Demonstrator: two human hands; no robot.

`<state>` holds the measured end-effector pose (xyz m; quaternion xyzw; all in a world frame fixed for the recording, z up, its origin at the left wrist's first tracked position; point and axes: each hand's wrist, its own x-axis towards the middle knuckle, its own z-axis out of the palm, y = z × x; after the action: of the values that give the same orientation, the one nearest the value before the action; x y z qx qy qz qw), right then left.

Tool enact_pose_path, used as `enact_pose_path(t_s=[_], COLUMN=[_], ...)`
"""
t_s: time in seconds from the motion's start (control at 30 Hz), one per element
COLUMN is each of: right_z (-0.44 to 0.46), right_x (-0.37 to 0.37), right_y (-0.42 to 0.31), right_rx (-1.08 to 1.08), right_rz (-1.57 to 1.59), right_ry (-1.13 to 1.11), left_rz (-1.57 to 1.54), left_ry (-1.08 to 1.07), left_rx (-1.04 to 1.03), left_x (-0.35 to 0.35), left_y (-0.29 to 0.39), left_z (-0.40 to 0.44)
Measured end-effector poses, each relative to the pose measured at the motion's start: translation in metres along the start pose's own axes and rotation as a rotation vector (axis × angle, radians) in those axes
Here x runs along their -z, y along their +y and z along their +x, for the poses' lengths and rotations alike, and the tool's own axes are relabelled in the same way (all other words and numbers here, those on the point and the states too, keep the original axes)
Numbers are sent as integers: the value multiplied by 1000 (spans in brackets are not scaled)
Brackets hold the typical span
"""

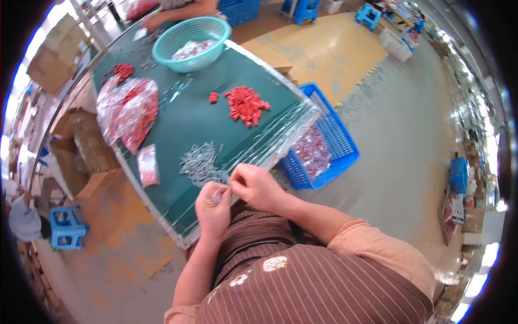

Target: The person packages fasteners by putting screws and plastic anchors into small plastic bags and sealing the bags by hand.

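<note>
At the near edge of the green table [183,127], my left hand [212,209] is closed around a small clear plastic piece [217,195]. My right hand [253,186] touches it, thumb and fingers pinched together; what they hold is too small to make out. Just beyond my hands lies a pile of grey screw-like pieces [198,163]. Farther up the table is a heap of red plugs [246,106], with a small cluster of red plugs [213,98] beside it. A small clear packet [148,165] lies near the left edge, below a large bag of red pieces [135,110].
A turquoise basket [190,46] holding packets stands at the table's far end, near another person's arm [181,13]. A blue crate [337,143] with filled packets adjoins the right edge. An open carton [89,151] and blue stool [68,228] are at left.
</note>
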<state>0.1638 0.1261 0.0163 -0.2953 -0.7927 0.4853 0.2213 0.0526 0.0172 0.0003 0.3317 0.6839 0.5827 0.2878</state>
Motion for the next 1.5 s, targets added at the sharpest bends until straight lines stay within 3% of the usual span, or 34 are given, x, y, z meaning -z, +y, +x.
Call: enact_pose_path(t_s=[0.1,0.33,0.53,0.63,0.77,0.87,1.17,1.5], right_z=[1,-3,-3,19,48,61,80,89], right_x=[-3,-8,-20,-22,-30,-44,-60,-51], right_y=[10,-11,-2,14,27,25,31,35], right_rx=[-18,41,66,100,210,233,214,426], right_rz=[-36,17,6,-130,-492,-659,-836,-887], right_ry=[73,-149,-244,-187,-115,-110,-193,-194], left_rz=[-5,-93,-114,-72,374,495,414,377], left_ry=[74,47,131,165,171,216,214,203], left_rx=[-52,200,288,140,73,-66,-1,54], left_x=[2,6,21,33,55,62,71,73], left_y=[1,-11,-30,-33,-18,-17,-24,-27], left_z=[-5,-5,-9,-8,-7,-4,-1,0])
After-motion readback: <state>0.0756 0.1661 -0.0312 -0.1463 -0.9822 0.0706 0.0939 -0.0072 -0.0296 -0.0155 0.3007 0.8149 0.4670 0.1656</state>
